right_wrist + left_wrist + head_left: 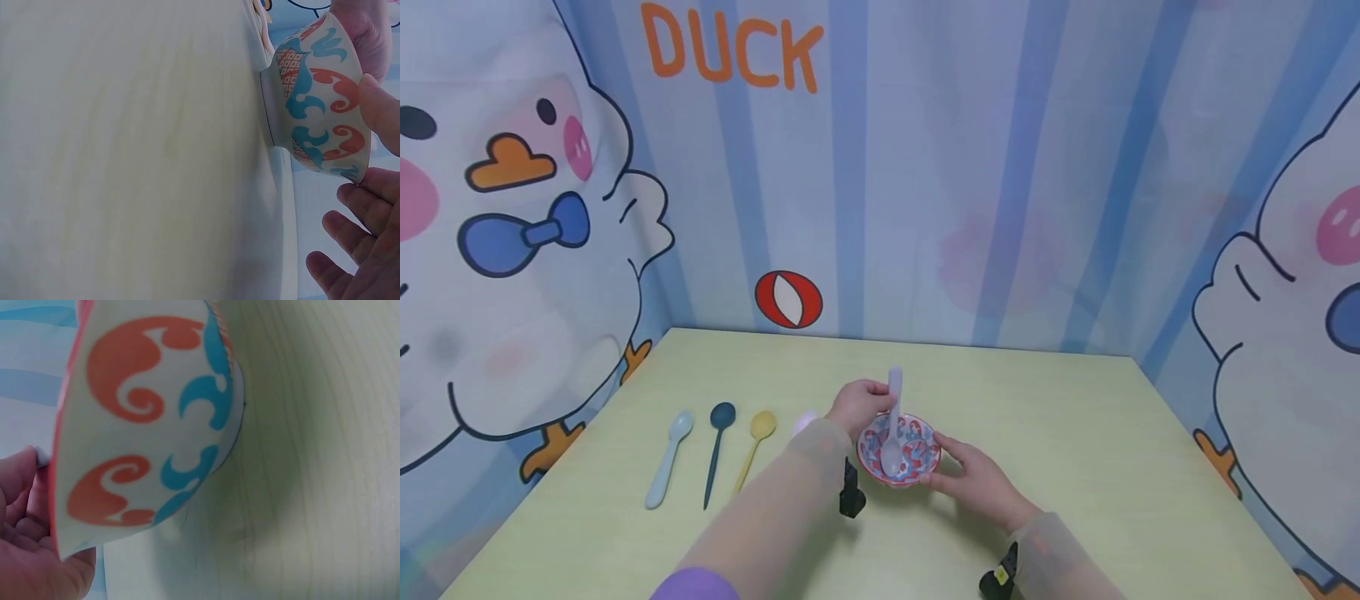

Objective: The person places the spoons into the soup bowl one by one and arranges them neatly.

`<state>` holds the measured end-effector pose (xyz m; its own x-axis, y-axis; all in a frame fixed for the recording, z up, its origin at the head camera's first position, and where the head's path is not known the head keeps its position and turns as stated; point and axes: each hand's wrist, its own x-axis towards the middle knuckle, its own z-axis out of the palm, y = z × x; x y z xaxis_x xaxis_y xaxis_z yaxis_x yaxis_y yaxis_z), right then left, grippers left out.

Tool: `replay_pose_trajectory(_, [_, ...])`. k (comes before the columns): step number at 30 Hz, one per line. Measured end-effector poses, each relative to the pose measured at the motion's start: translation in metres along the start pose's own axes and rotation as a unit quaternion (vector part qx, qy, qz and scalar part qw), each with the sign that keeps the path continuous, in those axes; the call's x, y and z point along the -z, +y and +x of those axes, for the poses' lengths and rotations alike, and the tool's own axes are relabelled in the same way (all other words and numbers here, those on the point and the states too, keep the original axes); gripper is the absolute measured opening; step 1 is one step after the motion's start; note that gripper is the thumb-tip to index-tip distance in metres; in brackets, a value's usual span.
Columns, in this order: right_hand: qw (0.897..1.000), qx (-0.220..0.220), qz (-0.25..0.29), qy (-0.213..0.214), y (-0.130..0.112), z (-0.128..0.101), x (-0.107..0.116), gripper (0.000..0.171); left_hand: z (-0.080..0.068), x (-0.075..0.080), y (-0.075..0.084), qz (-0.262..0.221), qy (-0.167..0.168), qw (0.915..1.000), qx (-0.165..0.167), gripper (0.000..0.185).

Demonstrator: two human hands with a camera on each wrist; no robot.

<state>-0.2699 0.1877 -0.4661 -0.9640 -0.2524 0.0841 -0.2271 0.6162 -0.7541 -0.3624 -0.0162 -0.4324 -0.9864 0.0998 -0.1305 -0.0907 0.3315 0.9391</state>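
Observation:
A small bowl [919, 457] with red and blue swirls stands on the pale green table [1075, 433]. A white spoon [894, 396] sits in it, scoop down and handle leaning up over the far rim. My left hand [859, 404] is at that far rim with its fingers curled round the spoon's handle. My right hand [977, 479] touches the bowl's near right side. In the left wrist view the bowl [137, 425] fills the frame beside my left hand [25, 550]. In the right wrist view my thumb lies against the bowl [319, 106], and my right hand's fingers [350, 250] spread loose.
To the left lie a light blue spoon [668, 460], a dark teal spoon [716, 450] and a yellow spoon [752, 450] side by side. A pink spoon [806, 421] shows partly behind my left arm. Cartoon duck walls close in the table's back and sides.

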Motion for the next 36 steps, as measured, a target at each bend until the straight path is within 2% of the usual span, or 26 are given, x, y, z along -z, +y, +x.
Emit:
replay_pose_trajectory(8, [1.0, 0.0, 0.0, 0.0, 0.0, 0.0, 0.0, 0.074, 0.002, 0.0, -0.007, -0.003, -0.006, 0.9999, 0.007, 0.023])
replay_pose_trajectory(15, [1.0, 0.0, 0.001, 0.0, 0.0, 0.0, -0.001, 0.073, 0.0, -0.002, -0.01, -0.02, -0.004, 0.9994, 0.029, 0.021])
replay_pose_trajectory(22, [1.0, -0.001, -0.002, 0.001, -0.001, 0.0, 0.0, 0.074, -0.005, -0.002, -0.012, -0.031, -0.012, 0.9992, 0.023, 0.025])
replay_pose_trajectory(29, [1.0, -0.001, 0.002, 0.001, -0.002, -0.001, 0.0, 0.073, -0.01, 0.003, -0.013, -0.021, -0.008, 0.9991, 0.036, 0.034])
replay_pose_trajectory(33, [1.0, 0.0, -0.001, 0.003, -0.003, -0.001, 0.0, 0.073, -0.013, 0.008, -0.013, -0.005, 0.001, 0.9995, 0.032, 0.035])
replay_pose_trajectory(36, [1.0, -0.003, -0.005, 0.005, -0.003, -0.002, 0.0, 0.074, -0.014, 0.013, -0.014, -0.015, 0.005, 0.9995, 0.027, 0.033])
